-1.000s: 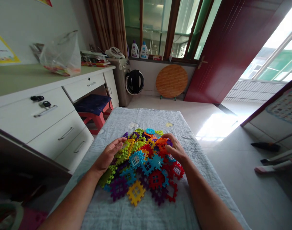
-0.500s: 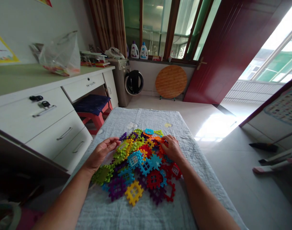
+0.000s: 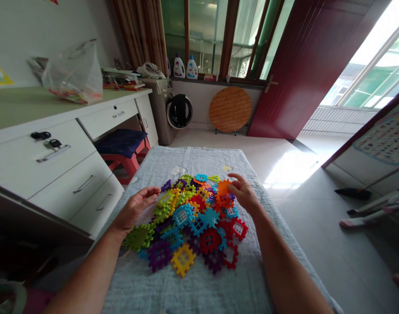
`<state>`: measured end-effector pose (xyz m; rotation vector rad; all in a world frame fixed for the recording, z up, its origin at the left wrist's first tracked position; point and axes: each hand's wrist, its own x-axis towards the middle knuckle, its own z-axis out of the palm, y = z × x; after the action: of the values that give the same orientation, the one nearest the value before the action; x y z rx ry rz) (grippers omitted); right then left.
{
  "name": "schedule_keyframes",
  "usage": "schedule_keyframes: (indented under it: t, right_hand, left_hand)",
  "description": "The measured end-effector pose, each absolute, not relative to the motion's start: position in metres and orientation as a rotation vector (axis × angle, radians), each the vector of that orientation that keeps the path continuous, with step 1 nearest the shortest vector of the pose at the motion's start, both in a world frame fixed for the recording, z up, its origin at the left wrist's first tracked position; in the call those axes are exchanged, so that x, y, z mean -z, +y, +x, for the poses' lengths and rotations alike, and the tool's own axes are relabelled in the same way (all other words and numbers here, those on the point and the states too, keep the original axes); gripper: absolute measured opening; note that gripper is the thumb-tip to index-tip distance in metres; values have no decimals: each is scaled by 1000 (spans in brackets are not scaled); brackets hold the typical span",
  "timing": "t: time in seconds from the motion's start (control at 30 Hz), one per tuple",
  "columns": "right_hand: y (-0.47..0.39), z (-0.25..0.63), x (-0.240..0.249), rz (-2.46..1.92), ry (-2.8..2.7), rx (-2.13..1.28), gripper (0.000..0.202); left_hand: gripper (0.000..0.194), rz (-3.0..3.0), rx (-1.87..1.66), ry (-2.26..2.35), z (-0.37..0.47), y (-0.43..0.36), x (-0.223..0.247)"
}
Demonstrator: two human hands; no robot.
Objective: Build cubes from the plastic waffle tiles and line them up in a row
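A heap of interlocking plastic pieces in green, yellow, blue, red, purple and orange lies on the cloth-covered table [image 3: 199,288]. At the heap's right side, my right hand [image 3: 245,194] has its thumb at the edge of an orange piece [image 3: 223,188], its index finger stretched out above. My left hand [image 3: 137,209] hovers at the heap's left edge, thumb and fingers curved and slightly apart, with nothing between them. Near it are a green piece [image 3: 139,237] and a purple piece [image 3: 160,255]. A yellow piece [image 3: 183,260] lies at the front.
Left of the table stand a white drawer desk [image 3: 62,168] with a plastic bag [image 3: 76,76] and a stool [image 3: 121,144]. Behind are a washing machine [image 3: 161,109], a round wooden board [image 3: 230,109] and a red door [image 3: 284,65].
My right hand has shifted right and an orange piece now shows beside its thumb. More of the heap's right side is visible. The camera view has shifted slightly; my left hand looks nearly unchanged.
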<state>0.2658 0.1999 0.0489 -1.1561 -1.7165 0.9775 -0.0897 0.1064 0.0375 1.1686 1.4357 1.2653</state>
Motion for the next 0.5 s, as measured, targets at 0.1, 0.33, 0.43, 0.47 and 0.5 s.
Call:
schedule_keyframes:
  t: [0.1,0.33,0.43,0.47,0.5]
  right_hand:
    - [196,266,-53,-1245,-1867,-878,27]
    - [190,259,-51,-1439,-2158,-313,17]
    - [190,261,-50,-1467,-2194,-270,18]
    - [190,262,-52,-1464,-2209,-291,19]
    - [189,263,-53,-1444,-2232,-320,22]
  left_hand:
    - [51,1188,-1251,1427,-88,106,-39]
    - [52,1232,-1220,1439,-83,105,-43]
    - [51,1257,-1208,1439,-84,106,-41]
    - [51,1264,-1208,1435,-84,106,-40]
    - [50,1267,-1209,1433,-85,106,-39]
